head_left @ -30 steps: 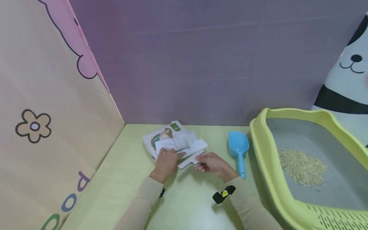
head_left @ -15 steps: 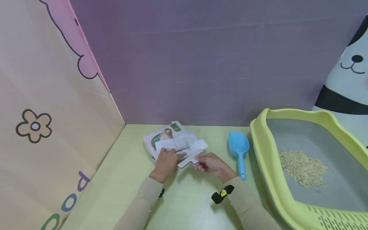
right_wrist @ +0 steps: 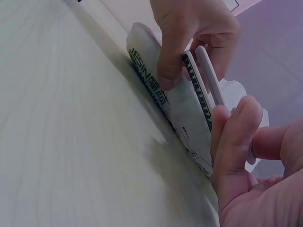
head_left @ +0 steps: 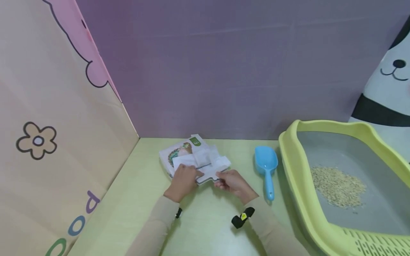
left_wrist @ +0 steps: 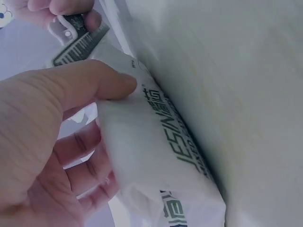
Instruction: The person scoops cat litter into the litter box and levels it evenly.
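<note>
A white printed litter bag [head_left: 166, 158] lies on the table, its folded top toward me. My left hand [head_left: 183, 182] grips it, thumb on the printed side [left_wrist: 156, 137] and other fingers behind. My right hand [head_left: 236, 184] pinches a white sealing clip [head_left: 208, 177] by its handle at the bag's near edge. In the right wrist view the clip's two long bars [right_wrist: 208, 73] stand apart, one with dark teeth, close to the left fingers. Whether bag material lies between the bars is hard to tell.
A blue scoop [head_left: 267, 163] lies right of the right hand. Beyond it stands a green-rimmed litter box [head_left: 289, 160] with a grey base and a heap of pale pellets [head_left: 336, 186]. A purple backdrop [head_left: 205, 89] rises behind the table.
My right hand has shifted slightly left with the clip, bringing it closer to the left hand and against the bag's edge. The left hand has moved a little left. Bag and scoop stay put.
</note>
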Motion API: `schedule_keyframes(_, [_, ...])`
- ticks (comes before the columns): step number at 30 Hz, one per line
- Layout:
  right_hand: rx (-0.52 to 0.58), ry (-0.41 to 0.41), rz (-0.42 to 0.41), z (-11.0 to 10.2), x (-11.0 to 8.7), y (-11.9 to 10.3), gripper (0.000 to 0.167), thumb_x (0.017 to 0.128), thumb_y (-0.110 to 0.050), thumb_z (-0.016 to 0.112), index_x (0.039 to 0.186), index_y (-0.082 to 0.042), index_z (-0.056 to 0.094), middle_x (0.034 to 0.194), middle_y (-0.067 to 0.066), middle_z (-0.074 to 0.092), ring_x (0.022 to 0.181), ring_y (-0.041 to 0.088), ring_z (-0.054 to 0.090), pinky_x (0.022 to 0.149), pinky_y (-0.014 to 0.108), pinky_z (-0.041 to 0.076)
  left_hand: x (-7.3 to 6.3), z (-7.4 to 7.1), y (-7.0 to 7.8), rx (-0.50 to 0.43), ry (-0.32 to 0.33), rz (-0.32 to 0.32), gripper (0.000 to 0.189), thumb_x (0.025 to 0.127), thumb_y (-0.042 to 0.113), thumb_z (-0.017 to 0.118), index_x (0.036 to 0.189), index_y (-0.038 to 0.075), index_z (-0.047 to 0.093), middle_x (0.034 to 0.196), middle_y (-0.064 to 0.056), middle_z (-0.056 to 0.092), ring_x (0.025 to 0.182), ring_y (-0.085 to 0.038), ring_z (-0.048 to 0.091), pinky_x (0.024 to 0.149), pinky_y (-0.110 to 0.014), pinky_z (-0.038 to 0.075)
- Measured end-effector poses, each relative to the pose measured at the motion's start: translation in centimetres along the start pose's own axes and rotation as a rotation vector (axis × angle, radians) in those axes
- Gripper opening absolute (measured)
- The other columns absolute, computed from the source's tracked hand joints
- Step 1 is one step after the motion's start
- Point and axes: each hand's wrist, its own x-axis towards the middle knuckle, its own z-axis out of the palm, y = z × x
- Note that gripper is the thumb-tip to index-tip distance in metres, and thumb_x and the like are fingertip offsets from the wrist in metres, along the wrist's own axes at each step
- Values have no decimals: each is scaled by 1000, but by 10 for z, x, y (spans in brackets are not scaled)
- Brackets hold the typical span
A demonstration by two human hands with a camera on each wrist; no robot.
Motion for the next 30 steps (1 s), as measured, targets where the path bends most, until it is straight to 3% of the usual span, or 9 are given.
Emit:
schedule_keyframes(4, [-5,62,-23,5,0,0,23,93,-11,53,96,11,58,57,2,61,47,3,55,47,15,44,1,-2,-2,-36,7,1,13,62,12,74,67,19,65,64,6,62,59,-13,55,71,-36,44])
schedule_keyframes(8, [-25,114,-40,9,0,0,23,93,-10,52,97,12,59,57,3,60,47,5,55,47,16,45,2,-5,-2,-48,9,-2,24,62,11,73,57,19,51,56,8,52,53,-11,46,66,-34,42])
schedule_keyframes(12, [-47,150,-49,10,1,0,25,93,-9,52,98,14,59,58,5,61,49,7,57,48,18,46,1,-6,-2,-43,6,-8,20,64,13,76,75,16,61,65,3,62,59,-15,55,70,-36,47])
schedule_keyframes(16, [-64,181,-50,12,-1,-2,26,94,-10,52,99,14,60,60,6,61,50,8,57,49,19,47,1,-7,-1,-42,1,-28,41,66,14,78,102,13,59,75,-4,67,67,-22,63,75,-39,50])
schedule_keyframes(25, [-73,224,-32,14,1,-4,26,94,-12,52,100,12,60,63,6,62,53,8,60,52,20,49,1,-10,3,-70,6,-50,41,71,7,72,108,11,54,71,-5,65,64,-24,62,74,-40,51])
schedule_keyframes(30, [-39,249,-17,10,7,-1,25,94,-10,51,99,13,60,60,5,62,51,8,59,51,20,49,1,-12,5,-66,-15,-50,45,69,6,71,109,12,53,72,-6,66,65,-25,62,73,-40,51])
